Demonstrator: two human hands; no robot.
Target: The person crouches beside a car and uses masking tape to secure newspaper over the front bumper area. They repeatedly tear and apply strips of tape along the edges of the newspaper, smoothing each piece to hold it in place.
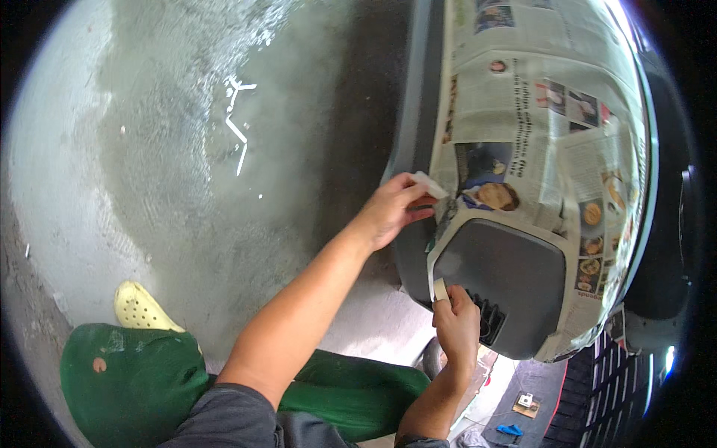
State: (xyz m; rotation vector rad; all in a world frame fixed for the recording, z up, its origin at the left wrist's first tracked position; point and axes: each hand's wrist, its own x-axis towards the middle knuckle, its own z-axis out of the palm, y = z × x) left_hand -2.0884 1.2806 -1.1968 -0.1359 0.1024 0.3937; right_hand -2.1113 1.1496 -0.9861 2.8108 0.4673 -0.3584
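A large curved vehicle-like part stands at the right, mostly wrapped in newspaper [553, 172]. At its lower end a smooth dark grey panel [500, 276] shows bare, edged by pale masking tape [432, 265]. My left hand [392, 209] is closed in a pinch on a whitish strip of masking tape [430, 184] at the newspaper's left edge, just above the panel. Lower down, my right hand [457, 328] pinches another piece of pale tape [441, 290] by the panel's lower left edge. Beside that hand sits a black ribbed fitting [491, 321].
Grey, wet-looking concrete floor [299, 112] spreads to the left, with bright white zigzag marks on it. A pale yellow clog [143, 306] is by my green-clad knee [134, 381]. At lower right are a blue scrap [510, 430], a small white object [526, 401] and dark slats [605, 388].
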